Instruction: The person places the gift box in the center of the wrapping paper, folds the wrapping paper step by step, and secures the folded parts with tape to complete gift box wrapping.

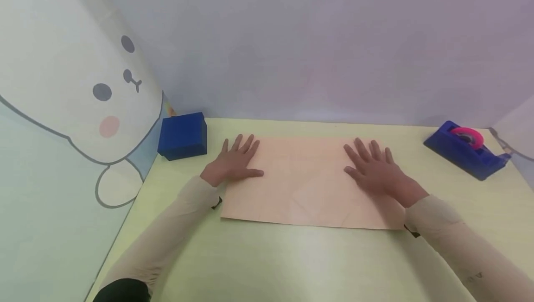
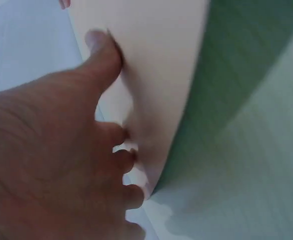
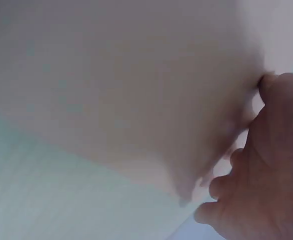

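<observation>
A pale pink sheet of paper (image 1: 304, 181) lies flat on the light table, with faint crease lines toward its near edge. My left hand (image 1: 237, 159) rests on its left side, fingers spread and straight, thumb pointing inward over the sheet. On the right side my right hand (image 1: 375, 167) lies with its fingers fanned out across the paper. In the left wrist view the thumb (image 2: 104, 55) touches the paper (image 2: 156, 60) near its edge. The right wrist view has the right hand (image 3: 266, 165) with fingertips down against the sheet (image 3: 111, 90).
A dark blue box (image 1: 183, 136) stands at the table's back left corner. At the back right is a blue tape dispenser (image 1: 463, 154) with a pink roll (image 1: 469, 136). A pale wall covering rises behind the table (image 1: 267, 265), with a cartoon bear print on the left.
</observation>
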{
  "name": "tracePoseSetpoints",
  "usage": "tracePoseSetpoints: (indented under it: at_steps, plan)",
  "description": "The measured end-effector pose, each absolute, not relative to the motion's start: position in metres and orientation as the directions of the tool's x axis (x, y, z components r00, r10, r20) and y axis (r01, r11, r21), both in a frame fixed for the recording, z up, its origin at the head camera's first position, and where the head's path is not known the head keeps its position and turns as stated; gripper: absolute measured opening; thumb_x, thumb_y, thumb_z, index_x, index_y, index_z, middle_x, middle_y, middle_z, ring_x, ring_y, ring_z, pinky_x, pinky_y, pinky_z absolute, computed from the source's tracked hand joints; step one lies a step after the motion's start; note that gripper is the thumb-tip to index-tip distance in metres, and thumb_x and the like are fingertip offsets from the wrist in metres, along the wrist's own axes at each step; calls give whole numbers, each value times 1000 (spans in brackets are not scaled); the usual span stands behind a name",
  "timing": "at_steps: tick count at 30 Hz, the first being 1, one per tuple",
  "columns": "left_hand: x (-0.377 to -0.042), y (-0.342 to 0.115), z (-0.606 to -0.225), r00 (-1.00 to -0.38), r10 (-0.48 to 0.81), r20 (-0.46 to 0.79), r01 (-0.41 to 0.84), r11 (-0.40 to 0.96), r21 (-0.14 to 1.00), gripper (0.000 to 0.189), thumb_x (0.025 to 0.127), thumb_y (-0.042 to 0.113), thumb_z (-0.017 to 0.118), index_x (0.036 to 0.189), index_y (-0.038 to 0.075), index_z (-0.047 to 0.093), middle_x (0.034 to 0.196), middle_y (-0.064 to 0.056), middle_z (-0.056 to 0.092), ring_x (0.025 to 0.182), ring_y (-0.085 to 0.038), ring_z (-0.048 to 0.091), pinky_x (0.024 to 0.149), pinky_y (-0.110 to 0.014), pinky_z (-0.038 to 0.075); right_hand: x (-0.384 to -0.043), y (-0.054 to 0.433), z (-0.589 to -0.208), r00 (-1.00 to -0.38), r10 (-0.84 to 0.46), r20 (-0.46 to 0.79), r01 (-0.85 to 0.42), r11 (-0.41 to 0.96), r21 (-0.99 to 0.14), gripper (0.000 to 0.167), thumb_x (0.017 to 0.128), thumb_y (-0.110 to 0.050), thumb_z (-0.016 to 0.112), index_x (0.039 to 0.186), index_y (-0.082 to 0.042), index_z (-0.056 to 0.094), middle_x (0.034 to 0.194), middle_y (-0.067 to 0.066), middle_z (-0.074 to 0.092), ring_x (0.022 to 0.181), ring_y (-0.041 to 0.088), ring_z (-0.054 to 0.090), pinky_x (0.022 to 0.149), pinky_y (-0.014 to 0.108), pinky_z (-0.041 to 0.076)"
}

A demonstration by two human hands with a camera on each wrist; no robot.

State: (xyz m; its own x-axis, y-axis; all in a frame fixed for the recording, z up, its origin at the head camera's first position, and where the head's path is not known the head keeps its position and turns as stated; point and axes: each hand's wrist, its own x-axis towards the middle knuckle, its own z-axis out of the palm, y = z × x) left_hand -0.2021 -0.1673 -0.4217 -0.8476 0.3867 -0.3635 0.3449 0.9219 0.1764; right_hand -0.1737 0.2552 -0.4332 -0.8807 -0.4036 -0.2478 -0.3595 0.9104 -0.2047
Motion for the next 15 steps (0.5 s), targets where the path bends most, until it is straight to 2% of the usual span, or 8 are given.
tracePoseSetpoints:
  at_steps: [4,7,8,9,10,11,13,15]
  plan:
    - [-198,-173,-422,-897,374,-237,345,926,155,87,107,61,39,169,10,6,177,-12,3,163,-43,-1,126,-72,1,-149,243,-424,-877,-463,-126,-448,885,-129,72,111,-47,40,169,-19,8,175,23,5,154,63,9,117,82,12]
    - [-190,-187,-408,-941,330,-75,316,936,155,72,111,51,39,167,9,22,173,-15,27,161,-40,22,126,-71,13,-123,240,-418,-871,-486,-76,-475,870,-131,73,111,-45,43,170,-20,6,175,20,6,155,60,13,116,81,19]
    - [-187,-195,-403,-954,300,8,297,940,166,65,111,45,42,164,9,31,166,-17,40,156,-39,34,126,-69,19,-114,240,-416,-872,-484,-66,-471,869,-149,74,111,-45,43,170,-20,5,176,19,6,155,59,13,117,80,18]
    - [-184,-204,-398,-958,266,108,282,941,185,58,111,39,45,159,8,42,155,-17,54,144,-39,51,122,-66,31,-107,242,-415,-876,-478,-60,-462,869,-178,74,111,-45,43,170,-21,4,176,19,5,156,58,12,118,79,16]
    - [-182,-214,-394,-952,220,213,265,940,215,50,110,33,49,152,7,51,144,-18,64,127,-38,65,114,-61,43,-100,243,-415,-882,-467,-61,-445,869,-217,75,111,-45,43,170,-21,2,176,18,3,157,57,9,119,79,13]
    - [-180,-224,-390,-936,167,311,249,937,245,44,108,28,54,145,5,59,134,-19,71,113,-39,70,105,-59,49,-93,245,-415,-888,-456,-61,-427,867,-258,75,111,-44,43,170,-21,1,176,18,2,158,57,7,121,78,9]
    - [-178,-242,-388,-891,48,452,203,932,301,37,103,21,61,135,2,66,121,-22,74,101,-43,70,94,-59,52,-82,248,-414,-899,-433,-60,-392,860,-328,76,111,-42,44,169,-21,0,176,19,1,158,57,5,122,77,5]
    - [-178,-257,-389,-864,-55,501,137,931,340,42,100,22,66,135,0,63,128,-25,69,105,-47,65,89,-62,51,-73,249,-414,-906,-419,-53,-370,849,-377,77,111,-39,46,169,-21,0,176,21,2,158,57,4,123,75,1]
